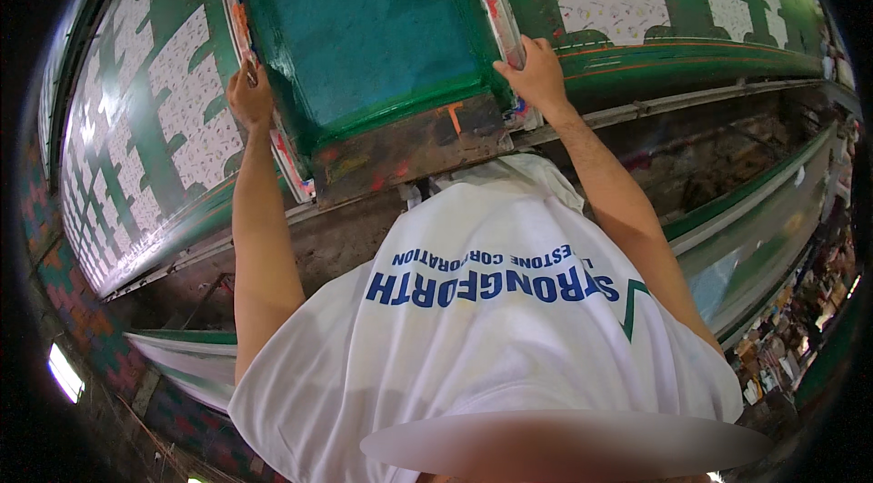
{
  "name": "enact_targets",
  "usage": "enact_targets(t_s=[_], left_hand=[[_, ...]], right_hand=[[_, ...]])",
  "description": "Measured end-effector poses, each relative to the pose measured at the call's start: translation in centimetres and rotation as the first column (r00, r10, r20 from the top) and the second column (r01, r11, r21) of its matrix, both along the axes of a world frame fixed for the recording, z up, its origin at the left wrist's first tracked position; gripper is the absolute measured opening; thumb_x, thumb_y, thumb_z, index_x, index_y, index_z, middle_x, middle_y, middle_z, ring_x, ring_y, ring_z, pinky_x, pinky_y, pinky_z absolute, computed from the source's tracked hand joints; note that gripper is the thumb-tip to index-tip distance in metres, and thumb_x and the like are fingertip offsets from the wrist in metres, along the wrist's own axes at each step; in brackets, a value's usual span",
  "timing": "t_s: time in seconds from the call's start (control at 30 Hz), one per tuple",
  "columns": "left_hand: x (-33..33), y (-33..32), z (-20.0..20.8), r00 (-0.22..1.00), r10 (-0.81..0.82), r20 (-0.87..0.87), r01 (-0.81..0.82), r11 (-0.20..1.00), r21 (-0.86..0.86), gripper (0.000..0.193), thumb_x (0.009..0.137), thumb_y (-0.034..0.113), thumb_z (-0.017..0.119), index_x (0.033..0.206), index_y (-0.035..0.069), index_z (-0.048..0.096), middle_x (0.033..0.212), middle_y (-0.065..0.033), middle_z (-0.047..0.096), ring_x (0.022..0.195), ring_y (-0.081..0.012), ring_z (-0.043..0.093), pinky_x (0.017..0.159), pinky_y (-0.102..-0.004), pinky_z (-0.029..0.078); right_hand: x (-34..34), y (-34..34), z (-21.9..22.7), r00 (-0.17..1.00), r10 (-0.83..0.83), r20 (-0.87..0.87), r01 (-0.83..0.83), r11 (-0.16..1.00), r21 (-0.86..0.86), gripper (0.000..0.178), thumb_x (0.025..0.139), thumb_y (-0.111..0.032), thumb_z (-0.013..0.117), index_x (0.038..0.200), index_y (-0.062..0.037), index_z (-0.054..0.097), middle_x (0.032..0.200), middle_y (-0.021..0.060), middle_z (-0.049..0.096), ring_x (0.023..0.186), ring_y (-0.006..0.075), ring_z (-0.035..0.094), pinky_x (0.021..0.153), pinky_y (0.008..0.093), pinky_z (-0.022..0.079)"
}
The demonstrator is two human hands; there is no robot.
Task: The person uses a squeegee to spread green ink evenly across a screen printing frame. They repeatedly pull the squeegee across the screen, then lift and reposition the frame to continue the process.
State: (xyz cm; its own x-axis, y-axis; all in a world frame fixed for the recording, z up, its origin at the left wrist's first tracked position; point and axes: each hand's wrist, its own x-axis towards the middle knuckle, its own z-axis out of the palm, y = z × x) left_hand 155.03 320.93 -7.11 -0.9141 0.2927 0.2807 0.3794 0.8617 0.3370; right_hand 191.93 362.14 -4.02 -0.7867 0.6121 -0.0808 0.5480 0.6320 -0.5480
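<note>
A screen printing frame (496,15) with paint-smeared side rails lies on a long green-edged table in front of me. Wet-looking dark green ink rings its teal mesh (364,24). Along the near end runs a dark, stained board (400,155) with an orange mark. My left hand (249,98) is closed around the left rail, close to the near corner. On the opposite side, my right hand (538,78) grips the right rail, thumb on the inner side. Both arms reach forward, and the frame's far end is cut off by the picture's upper edge.
Patterned white panels (609,5) with green shapes cover the long table (582,69) to both sides. A metal rail (673,101) follows its near edge. Behind me stands another long pale surface (764,237). Cluttered small items (800,319) lie at the far right.
</note>
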Motion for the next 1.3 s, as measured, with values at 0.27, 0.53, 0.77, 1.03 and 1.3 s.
enact_targets(t_s=[0.27, 0.53, 0.77, 1.03, 1.3], left_hand=[[-0.4, -0.5, -0.7, 0.995, -0.057, -0.083, 0.059, 0.998, 0.027, 0.039, 0.094, 0.026, 0.077, 0.129, 0.01, 0.076, 0.107, -0.0105, 0.073, 0.099, -0.0286, 0.068, 0.089, -0.0425, 0.054], [-0.9, -1.4, -0.9, 0.998, -0.021, 0.059, 0.022, 0.999, -0.025, 0.041, 0.1, 0.026, 0.073, 0.137, 0.01, 0.071, 0.111, -0.0111, 0.072, 0.101, -0.0259, 0.067, 0.09, -0.0405, 0.054], [-1.7, 3.8, 2.1, 0.995, -0.077, 0.063, 0.08, 0.996, -0.036, 0.04, 0.1, 0.028, 0.073, 0.135, 0.007, 0.072, 0.112, -0.0118, 0.071, 0.104, -0.025, 0.067, 0.091, -0.0416, 0.053], [5.4, 23.1, 1.7, 0.981, -0.162, -0.109, 0.159, 0.987, -0.036, 0.04, 0.095, 0.029, 0.076, 0.131, 0.012, 0.075, 0.112, -0.0121, 0.07, 0.106, -0.031, 0.065, 0.095, -0.0444, 0.052], [15.8, 39.0, -0.2, 0.996, -0.087, -0.035, 0.088, 0.995, 0.042, 0.044, 0.093, 0.029, 0.078, 0.132, 0.009, 0.074, 0.113, -0.0113, 0.068, 0.112, -0.03, 0.062, 0.096, -0.0429, 0.051]], right_hand=[[-0.8, -0.1, 0.1, 0.997, -0.045, -0.067, 0.048, 0.998, 0.046, 0.051, 0.074, -0.024, 0.081, 0.116, -0.0007, 0.065, 0.106, 0.017, 0.062, 0.1, 0.0385, 0.065, 0.083, 0.0493, 0.055], [-0.4, 0.0, 2.9, 0.96, -0.031, -0.28, 0.035, 0.999, 0.008, 0.05, 0.069, -0.018, 0.081, 0.112, -0.0007, 0.063, 0.101, 0.016, 0.059, 0.093, 0.0381, 0.062, 0.081, 0.0471, 0.054], [-0.1, 6.8, 3.6, 0.921, -0.018, -0.39, 0.038, 0.998, 0.044, 0.046, 0.069, -0.016, 0.08, 0.109, 0.0022, 0.065, 0.099, 0.0157, 0.061, 0.092, 0.0345, 0.064, 0.081, 0.0446, 0.054], [7.6, 26.2, 1.1, 0.951, -0.058, -0.302, 0.057, 0.998, -0.013, 0.048, 0.072, -0.02, 0.08, 0.114, -0.0004, 0.069, 0.104, 0.0185, 0.064, 0.094, 0.0385, 0.065, 0.083, 0.0478, 0.054], [16.9, 40.0, 0.1, 0.966, -0.093, -0.24, 0.099, 0.995, 0.013, 0.048, 0.076, -0.018, 0.078, 0.12, 0.0006, 0.071, 0.102, 0.0202, 0.064, 0.096, 0.0392, 0.066, 0.083, 0.0481, 0.053]])
